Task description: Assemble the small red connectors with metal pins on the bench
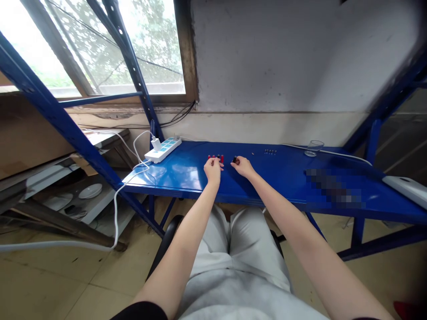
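Note:
I sit at a blue metal shelf (187, 173) that serves as a bench. My left hand (212, 170) rests on it with fingers curled, its fingertips touching a small row of red and black parts (216, 157). My right hand (243, 166) lies just to the right, fingers pinched on a small black part (234, 159). Both parts are too small to name. A cluster of several tiny dark pieces (270, 152) lies farther back to the right.
A white power strip (163, 150) with a plugged charger and white cable sits at the shelf's back left. A small clear glass (314, 148) stands at back right, a white device (405, 187) at the far right edge. Blue rack struts (60, 116) cross left; plates lie below.

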{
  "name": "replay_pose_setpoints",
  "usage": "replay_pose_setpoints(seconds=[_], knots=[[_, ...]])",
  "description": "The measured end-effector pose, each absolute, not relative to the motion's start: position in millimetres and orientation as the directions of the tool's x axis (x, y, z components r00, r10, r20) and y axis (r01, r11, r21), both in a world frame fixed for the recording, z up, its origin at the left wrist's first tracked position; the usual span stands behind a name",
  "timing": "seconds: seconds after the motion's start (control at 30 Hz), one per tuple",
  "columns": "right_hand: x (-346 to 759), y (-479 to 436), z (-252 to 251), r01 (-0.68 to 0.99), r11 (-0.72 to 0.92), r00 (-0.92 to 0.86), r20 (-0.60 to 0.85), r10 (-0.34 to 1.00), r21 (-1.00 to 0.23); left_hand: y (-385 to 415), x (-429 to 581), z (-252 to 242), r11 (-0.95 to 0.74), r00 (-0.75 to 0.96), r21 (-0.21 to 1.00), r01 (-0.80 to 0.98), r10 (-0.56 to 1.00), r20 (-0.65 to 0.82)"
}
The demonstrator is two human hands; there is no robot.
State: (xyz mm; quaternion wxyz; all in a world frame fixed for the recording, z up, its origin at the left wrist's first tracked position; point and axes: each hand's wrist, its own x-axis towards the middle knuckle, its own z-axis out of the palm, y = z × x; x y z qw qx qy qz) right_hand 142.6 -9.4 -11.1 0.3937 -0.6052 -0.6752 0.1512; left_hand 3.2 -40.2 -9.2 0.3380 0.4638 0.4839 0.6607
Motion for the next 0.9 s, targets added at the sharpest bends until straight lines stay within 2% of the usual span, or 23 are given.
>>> replay_pose_setpoints(seconds=[0.17, 0.53, 0.7, 0.9], knots=[[131.7, 2.4, -9.1, 0.787, 0.188, -0.029, 0.269, 0.963, -0.587, -37.3, 2.7, -10.9, -0.319, -0.334, 0.946, -0.054, 0.899, 0.284], [122.7, 5.1, 0.0, 0.846, 0.086, -0.032, 0.11, 0.993, -0.526, -36.7, 3.2, -11.0, -0.309, -0.321, 0.948, -0.078, 0.908, 0.27], [134.8, -7.8, 0.1, 0.774, 0.128, -0.065, 0.123, 0.99, -0.62, -36.2, 5.1, -12.9, -0.275, -0.211, 0.961, 0.034, 0.938, 0.275], [154.6, -25.9, -15.3, 0.573, 0.167, 0.063, 0.246, 0.967, -0.802, -39.5, 8.3, -13.7, -0.258, -0.024, 0.94, 0.224, 0.963, 0.27]])
